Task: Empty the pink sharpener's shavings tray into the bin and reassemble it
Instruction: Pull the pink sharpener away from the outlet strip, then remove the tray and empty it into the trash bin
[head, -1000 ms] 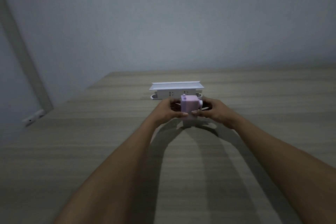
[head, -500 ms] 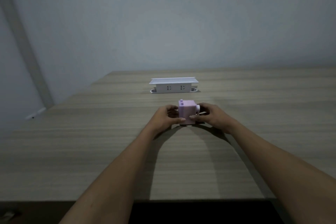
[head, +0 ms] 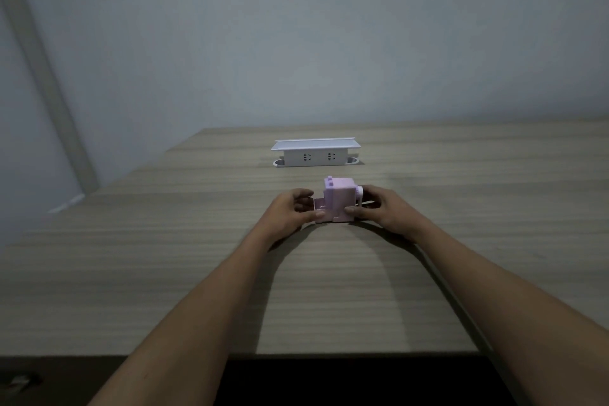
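Observation:
The pink sharpener (head: 339,196) stands upright on the wooden table (head: 164,257), a little past the middle. Its shavings tray (head: 319,204) sticks partway out of the left side of the body. My left hand (head: 290,212) grips that tray, thumb at the front and fingers behind. My right hand (head: 382,209) holds the sharpener body from the right, with the thumb on its front lower corner and the fingers near the small crank (head: 360,192). No bin is in view.
A white pop-up socket box (head: 314,153) with its lid raised stands on the table behind the sharpener. The table's near edge (head: 329,354) runs under my forearms, with dark floor below. A grey wall rises behind the table.
The sharpener came down from a raised hold onto the table. The tray, flush half a second ago, now sticks out to the left in my left hand.

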A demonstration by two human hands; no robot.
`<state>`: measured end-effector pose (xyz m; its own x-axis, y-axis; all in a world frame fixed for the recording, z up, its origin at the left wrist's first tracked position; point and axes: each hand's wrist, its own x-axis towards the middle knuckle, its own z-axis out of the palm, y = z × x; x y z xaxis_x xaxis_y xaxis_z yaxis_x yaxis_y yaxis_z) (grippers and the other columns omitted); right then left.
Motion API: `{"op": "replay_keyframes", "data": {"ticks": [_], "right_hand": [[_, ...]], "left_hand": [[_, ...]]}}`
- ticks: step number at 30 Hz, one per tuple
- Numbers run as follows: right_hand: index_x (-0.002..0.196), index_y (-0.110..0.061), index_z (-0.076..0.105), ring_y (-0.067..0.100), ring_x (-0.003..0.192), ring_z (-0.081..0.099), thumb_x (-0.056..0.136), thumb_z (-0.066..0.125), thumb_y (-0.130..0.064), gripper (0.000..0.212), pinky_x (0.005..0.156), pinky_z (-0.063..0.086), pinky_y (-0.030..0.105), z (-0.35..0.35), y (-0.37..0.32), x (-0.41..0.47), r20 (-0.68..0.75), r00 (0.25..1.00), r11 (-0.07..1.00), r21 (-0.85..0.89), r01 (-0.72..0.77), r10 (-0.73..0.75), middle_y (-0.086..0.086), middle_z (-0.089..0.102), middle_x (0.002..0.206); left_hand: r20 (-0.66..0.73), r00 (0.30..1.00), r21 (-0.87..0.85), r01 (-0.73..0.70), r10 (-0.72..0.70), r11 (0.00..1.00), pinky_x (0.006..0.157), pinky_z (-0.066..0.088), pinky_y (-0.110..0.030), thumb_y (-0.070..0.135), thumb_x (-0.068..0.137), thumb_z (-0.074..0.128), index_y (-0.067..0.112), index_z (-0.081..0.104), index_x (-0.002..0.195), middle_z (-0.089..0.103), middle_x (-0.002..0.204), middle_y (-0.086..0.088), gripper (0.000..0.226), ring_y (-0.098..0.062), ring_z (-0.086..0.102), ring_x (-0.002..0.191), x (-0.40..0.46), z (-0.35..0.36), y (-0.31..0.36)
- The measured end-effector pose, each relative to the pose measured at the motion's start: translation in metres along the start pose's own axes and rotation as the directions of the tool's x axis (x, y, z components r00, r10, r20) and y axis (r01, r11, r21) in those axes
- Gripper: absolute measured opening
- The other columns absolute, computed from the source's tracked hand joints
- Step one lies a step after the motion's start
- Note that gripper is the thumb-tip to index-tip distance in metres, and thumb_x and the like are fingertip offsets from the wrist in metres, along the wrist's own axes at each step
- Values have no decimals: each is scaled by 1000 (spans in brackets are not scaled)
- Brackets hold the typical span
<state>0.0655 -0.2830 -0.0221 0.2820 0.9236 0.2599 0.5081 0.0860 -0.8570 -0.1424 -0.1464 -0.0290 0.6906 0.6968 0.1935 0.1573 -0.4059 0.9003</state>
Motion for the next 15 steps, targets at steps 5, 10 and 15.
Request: {"op": "replay_keyframes", "data": {"ticks": [5,10,15], "right_hand": [[140,-12,57,18,119,66,74,88,-35,76,108,48,42,-1,-1,-1,39,997,996,-56,-71,74,4,69,131],[159,-11,26,26,129,58,65,94,-33,118,112,44,44,-3,-11,-7,41,985,986,17,-167,166,12,56,145],[157,-13,30,27,129,56,69,92,-29,110,109,46,43,-12,-23,-22,-92,987,991,39,-130,133,16,56,143]], "left_hand": [[-31,999,0,33,-33,999,104,53,-43,13,79,84,2,47,145,67,127,-15,77,-26,67,117,-15,-27,-10],[-95,995,-10,20,-21,1000,99,55,-36,5,79,83,-1,48,143,66,126,-18,73,-28,67,116,-29,-50,-1],[-110,993,10,-32,33,999,81,61,-23,-1,76,84,-4,51,139,66,124,-23,71,-23,69,102,-44,-62,21]]}}
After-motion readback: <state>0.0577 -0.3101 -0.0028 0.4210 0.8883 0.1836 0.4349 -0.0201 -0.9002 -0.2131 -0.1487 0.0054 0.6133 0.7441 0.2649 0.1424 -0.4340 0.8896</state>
